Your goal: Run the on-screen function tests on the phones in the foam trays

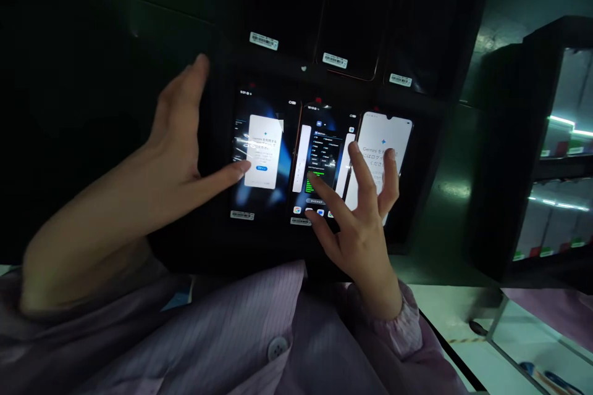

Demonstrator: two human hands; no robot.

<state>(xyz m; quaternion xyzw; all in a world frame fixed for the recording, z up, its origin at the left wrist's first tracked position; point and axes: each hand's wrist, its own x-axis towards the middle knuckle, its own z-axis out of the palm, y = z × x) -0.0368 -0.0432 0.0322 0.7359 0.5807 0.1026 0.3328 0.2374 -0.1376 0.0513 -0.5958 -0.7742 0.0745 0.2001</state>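
Three lit smartphones lie side by side in a black tray (213,241). My left hand (178,129) is open, its thumb stretched over the left phone (241,194), whose screen shows a white card with a blue button. Over the middle phone (308,117) is my right hand (359,216), open with fingers spread. Its index fingertip is at the app card with green text; its thumb is near the bottom icons. The other right fingers reach over the right phone (386,133), covering part of its white screen. Whether the fingertips touch the glass I cannot tell.
Above the lit phones lies a row of dark phones (354,12) with barcode labels. To the right, a black rack (500,136) holds several bright-screened devices (579,92). Green table surface (435,222) shows between tray and rack.
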